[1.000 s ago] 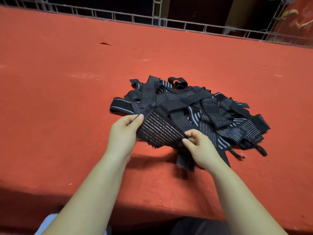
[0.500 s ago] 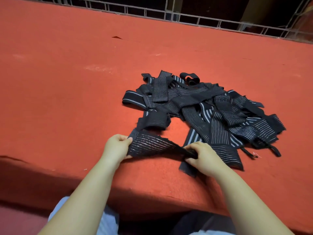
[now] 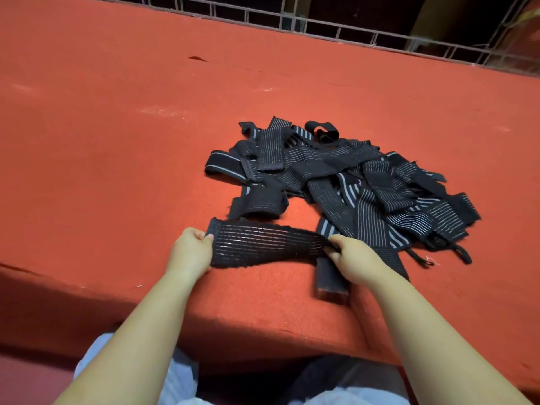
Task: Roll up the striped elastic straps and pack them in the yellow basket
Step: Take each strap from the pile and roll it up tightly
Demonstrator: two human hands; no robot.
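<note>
A black elastic strap with thin pale stripes [image 3: 263, 248] is stretched flat between my hands, just above the red table near its front edge. My left hand [image 3: 191, 252] grips its left end. My right hand [image 3: 352, 258] pinches its right end. Behind and to the right lies a loose pile of several more striped straps [image 3: 350, 188]. No yellow basket is in view.
The red felt-covered table [image 3: 117, 141] stretches wide to the left and back. A white wire grid fence [image 3: 321, 24] runs along its far edge. One strap end [image 3: 331, 283] hangs over the front edge below my right hand. My lap shows beneath the table.
I have pulled the strap out of the pile toward the front edge and stretched it out lengthwise. My hands have moved farther apart.
</note>
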